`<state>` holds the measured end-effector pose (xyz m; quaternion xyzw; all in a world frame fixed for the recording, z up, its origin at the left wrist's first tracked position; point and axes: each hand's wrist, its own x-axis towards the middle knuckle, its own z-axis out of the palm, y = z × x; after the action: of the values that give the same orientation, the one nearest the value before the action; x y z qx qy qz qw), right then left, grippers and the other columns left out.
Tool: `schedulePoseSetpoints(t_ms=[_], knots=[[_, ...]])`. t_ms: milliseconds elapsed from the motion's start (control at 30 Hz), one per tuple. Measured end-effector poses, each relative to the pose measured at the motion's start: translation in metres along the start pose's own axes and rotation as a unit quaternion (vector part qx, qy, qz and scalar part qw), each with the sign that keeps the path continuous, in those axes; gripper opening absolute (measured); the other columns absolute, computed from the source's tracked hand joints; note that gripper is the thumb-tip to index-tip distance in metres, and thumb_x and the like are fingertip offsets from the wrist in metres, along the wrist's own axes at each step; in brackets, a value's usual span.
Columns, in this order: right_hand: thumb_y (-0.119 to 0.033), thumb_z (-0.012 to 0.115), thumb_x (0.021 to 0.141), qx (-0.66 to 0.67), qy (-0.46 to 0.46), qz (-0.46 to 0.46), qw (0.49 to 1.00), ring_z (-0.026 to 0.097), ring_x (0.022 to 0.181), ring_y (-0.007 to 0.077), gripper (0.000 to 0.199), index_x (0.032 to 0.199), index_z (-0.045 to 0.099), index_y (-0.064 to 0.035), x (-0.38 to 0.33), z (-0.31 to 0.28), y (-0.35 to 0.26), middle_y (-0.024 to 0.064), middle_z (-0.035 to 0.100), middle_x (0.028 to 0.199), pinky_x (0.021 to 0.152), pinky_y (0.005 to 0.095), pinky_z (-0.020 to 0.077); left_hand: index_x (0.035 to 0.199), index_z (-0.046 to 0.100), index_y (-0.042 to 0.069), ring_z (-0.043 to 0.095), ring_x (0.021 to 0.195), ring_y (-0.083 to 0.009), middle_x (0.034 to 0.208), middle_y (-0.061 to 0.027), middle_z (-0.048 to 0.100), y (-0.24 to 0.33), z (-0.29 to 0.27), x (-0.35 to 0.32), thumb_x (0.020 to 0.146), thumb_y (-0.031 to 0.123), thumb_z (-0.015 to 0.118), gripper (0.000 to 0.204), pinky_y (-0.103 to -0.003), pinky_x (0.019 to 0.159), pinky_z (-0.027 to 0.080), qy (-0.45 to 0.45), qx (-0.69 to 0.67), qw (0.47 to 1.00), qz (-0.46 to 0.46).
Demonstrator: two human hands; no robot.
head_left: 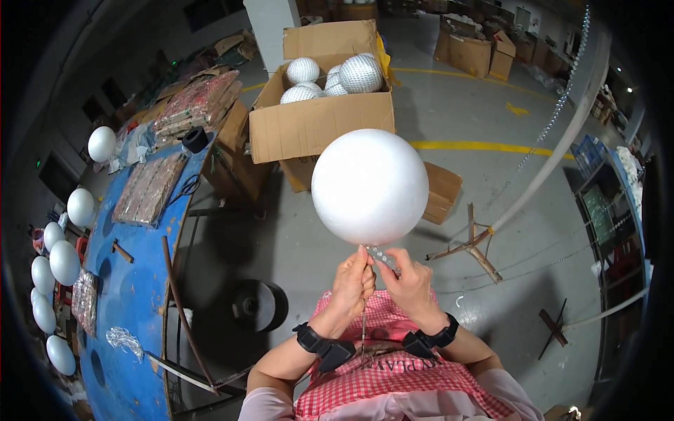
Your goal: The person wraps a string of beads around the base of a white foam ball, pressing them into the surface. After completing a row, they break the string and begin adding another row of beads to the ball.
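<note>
A large plain white foam ball (pixel 370 186) is held up in front of me, above both hands. My left hand (pixel 353 282) is closed around a thin rod or wire that runs down from the ball's underside. My right hand (pixel 409 281) pinches a short strip of small shiny mirror tiles (pixel 383 257) against the bottom of the ball. Both wrists wear black bands. A red-and-white checked apron (pixel 393 375) covers my lap.
A round blue table (pixel 133 295) on my left carries sheets of mirror tiles (pixel 151 186), scissors and a black tape roll. White balls (pixel 64 262) line its far rim. An open cardboard box (pixel 319 119) ahead holds mirror-covered balls (pixel 360 72). A black spool (pixel 256 305) lies on the floor.
</note>
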<state>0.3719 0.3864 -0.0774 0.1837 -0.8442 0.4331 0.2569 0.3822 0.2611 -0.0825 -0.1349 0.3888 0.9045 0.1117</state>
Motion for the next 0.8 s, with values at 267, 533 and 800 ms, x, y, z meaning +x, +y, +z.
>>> schedulePoseSetpoints(t_ms=[267,533,800], knots=[[-0.015,0.066,0.078,-0.053,0.027,-0.070,0.996,0.059,0.047,0.0257,0.010,0.087,0.064,-0.0118,0.002,0.005,0.007,0.0087,0.056,0.052,0.041,0.0346,0.0430,0.079,0.048,0.010,0.022,0.037,-0.0034,0.049,0.0059,0.031,-0.001,0.001,-0.003,0.095,0.039,0.045,0.034,-0.019,0.033,0.015,0.003,-0.005,1.000,-0.006],[-0.011,0.065,0.083,0.222,-0.013,0.190,0.956,0.044,0.044,0.0037,0.008,0.084,0.062,-0.0035,-0.002,0.015,0.006,0.0022,0.053,0.050,0.040,0.0222,0.0327,0.081,0.048,0.009,0.021,0.036,-0.0030,0.050,0.0059,0.031,0.000,0.004,-0.005,0.095,0.040,0.044,0.034,-0.020,0.033,0.015,-0.015,-0.011,1.000,-0.005],[-0.007,0.063,0.085,0.290,0.050,0.174,0.940,0.047,0.050,0.0025,0.009,0.078,0.060,-0.0012,0.002,0.023,0.003,-0.0025,0.056,0.059,0.044,0.0198,0.0349,0.096,0.048,0.012,0.026,0.041,-0.0037,0.053,0.0048,0.035,0.005,0.010,-0.011,0.095,0.044,0.041,0.033,-0.018,0.036,0.019,-0.037,0.017,0.999,-0.013]])
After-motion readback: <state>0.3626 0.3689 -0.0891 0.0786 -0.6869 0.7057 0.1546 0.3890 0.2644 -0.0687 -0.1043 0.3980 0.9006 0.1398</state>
